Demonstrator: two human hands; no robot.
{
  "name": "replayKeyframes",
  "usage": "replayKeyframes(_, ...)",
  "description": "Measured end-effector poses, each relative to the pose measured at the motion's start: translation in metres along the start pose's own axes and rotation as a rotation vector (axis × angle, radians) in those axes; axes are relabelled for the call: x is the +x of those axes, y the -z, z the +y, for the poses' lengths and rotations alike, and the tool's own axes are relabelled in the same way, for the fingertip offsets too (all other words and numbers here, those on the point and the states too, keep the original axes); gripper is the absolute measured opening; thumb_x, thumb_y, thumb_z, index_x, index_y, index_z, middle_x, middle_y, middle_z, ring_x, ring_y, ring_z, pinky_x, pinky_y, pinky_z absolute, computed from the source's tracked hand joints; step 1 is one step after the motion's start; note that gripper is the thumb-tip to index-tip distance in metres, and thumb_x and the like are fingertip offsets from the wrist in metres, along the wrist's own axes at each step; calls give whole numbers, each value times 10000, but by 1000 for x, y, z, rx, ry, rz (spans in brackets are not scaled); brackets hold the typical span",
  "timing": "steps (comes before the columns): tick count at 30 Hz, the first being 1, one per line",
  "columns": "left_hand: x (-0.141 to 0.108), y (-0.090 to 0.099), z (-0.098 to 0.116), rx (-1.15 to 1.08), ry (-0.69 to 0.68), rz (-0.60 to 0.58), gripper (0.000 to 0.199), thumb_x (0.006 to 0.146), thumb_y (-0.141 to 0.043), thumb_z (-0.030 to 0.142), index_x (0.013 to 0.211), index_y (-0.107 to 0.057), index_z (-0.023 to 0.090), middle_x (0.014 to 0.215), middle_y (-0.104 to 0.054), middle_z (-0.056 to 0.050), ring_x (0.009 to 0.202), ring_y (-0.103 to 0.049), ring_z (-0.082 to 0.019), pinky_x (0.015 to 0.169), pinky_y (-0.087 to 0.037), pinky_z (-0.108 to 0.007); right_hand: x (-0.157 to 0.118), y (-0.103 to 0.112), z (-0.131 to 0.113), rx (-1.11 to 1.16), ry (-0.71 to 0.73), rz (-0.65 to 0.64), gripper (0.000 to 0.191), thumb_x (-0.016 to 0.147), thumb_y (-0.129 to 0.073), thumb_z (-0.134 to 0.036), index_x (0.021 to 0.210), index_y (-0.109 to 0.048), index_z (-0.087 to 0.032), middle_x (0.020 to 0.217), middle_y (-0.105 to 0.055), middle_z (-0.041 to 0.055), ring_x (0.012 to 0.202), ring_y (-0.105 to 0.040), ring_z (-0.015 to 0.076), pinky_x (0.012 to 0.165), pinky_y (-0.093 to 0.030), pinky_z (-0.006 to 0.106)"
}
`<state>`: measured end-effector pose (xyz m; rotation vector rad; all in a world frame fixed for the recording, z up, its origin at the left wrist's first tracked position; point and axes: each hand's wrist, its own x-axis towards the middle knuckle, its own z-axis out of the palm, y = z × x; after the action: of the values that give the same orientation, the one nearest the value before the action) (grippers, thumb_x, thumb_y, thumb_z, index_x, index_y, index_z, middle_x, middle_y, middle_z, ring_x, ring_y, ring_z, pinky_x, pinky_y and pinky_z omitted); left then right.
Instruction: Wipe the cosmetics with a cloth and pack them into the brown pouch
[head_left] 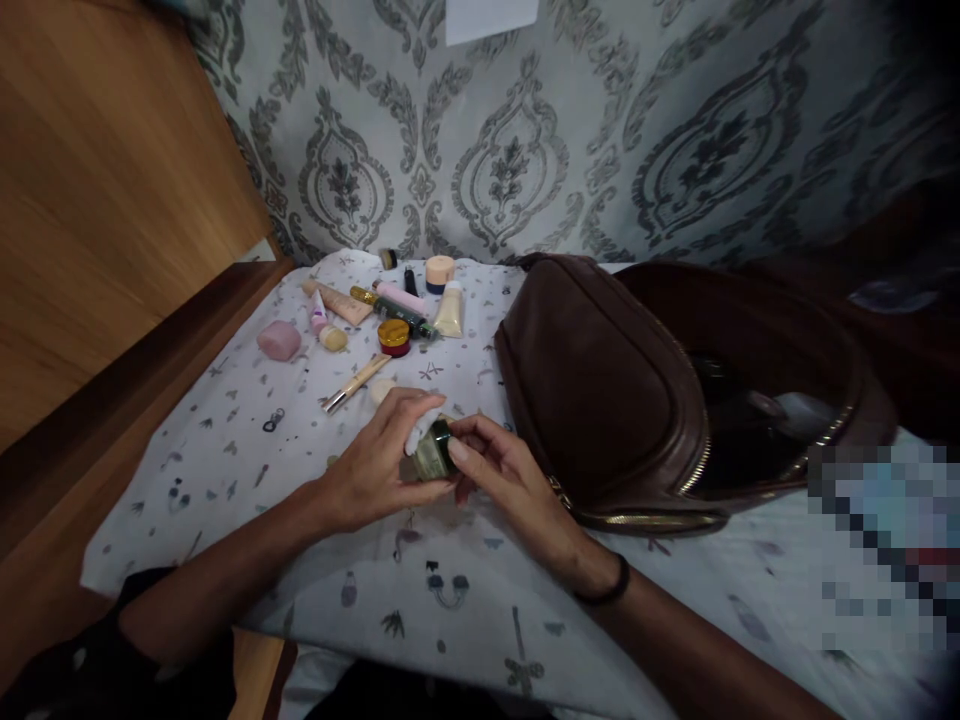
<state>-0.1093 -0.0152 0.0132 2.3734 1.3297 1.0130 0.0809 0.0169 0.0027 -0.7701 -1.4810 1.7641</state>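
Note:
A small jar (429, 460) of greenish glass with a dark lid is held between my two hands, tilted on its side. My left hand (371, 465) is closed around its left side, with a crumpled white wipe (421, 428) pressed against it under the fingers. From the right, my right hand (506, 470) grips the dark lid end between thumb and fingers. Just behind my left hand a pale rounded piece (381, 390) shows in part; its kind is unclear. A slim beige tube with a silver cap (356, 385) lies beyond.
A brown leather bag (600, 380) lies unzipped at the right. Toward the back sit a red jar with a gold lid (394, 337), a cream tube (450, 310), a peach-lidded jar (440, 273), a pink sponge (279, 340) and several other cosmetics. A wooden panel (127, 180) borders the left.

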Motion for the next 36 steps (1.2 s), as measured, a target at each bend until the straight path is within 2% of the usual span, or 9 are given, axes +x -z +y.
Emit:
replayKeyframes(5,4,5,2,-85,51,7,625,795,-758,368,1334,-466,248,1234,-582,-87,1140,-583,-275,982,-501,-415,-3,0,-6,-12,92,10,382,856,-702,-444,1171,-597,-254,1050,-648,32,979,-637,177,821,-567,306)
replayKeyframes(8,4,3,1,-96,43,21,619,803,-756,381,1344,-478,260,1251,-591,-85,1162,-581,-278,993,-496,-423,-3,1,-6,-52,121,8,374,871,-684,-415,1204,-615,-260,1076,-663,39,1035,-629,189,944,-532,359)
replayKeyframes(15,0,-1,2,-7,-63,122,587,858,-741,395,1372,-488,269,1295,-577,-104,1231,-569,-270,1031,-500,-422,-1,2,-3,-25,99,73,336,840,-720,-450,1086,-658,-230,1024,-668,37,966,-632,181,887,-545,334)
replayKeyframes(21,1,-2,6,92,-226,168,466,923,-668,278,1356,-496,251,1258,-579,-111,1180,-602,-235,1008,-526,-384,3,1,6,88,22,124,369,791,-748,-531,936,-638,-211,900,-596,6,829,-592,148,694,-541,260)
replayKeyframes(26,-2,-4,3,105,-124,50,700,874,-720,379,1456,-358,237,1331,-488,-147,1290,-503,-300,1069,-484,-460,3,-2,4,102,9,113,385,775,-761,-542,914,-647,-202,887,-595,6,801,-574,137,666,-514,243)
replayKeyframes(28,-2,-3,1,72,-72,15,725,863,-727,390,1462,-347,244,1339,-482,-142,1297,-490,-306,1072,-476,-466,2,-2,3,93,8,98,383,783,-752,-547,900,-643,-199,864,-590,2,784,-569,134,663,-509,240)
replayKeyframes(31,0,0,-2,27,-42,38,645,871,-713,407,1420,-412,248,1297,-533,-122,1236,-539,-286,1026,-502,-430,1,-2,0,115,-7,74,367,786,-765,-509,960,-641,-210,859,-593,-2,793,-583,136,689,-525,247)
replayKeyframes(34,3,3,-5,-5,-33,91,617,855,-725,451,1374,-474,233,1253,-584,-112,1175,-585,-271,981,-522,-398,0,-2,-1,161,-6,37,384,757,-814,-406,1047,-630,-235,983,-631,10,910,-617,152,783,-553,271)
replayKeyframes(36,5,3,-5,-19,-37,108,617,847,-732,462,1365,-495,224,1251,-600,-116,1171,-595,-269,980,-523,-396,1,-1,-2,172,6,19,357,750,-823,-357,1022,-626,-235,1050,-641,16,963,-629,159,819,-561,286)
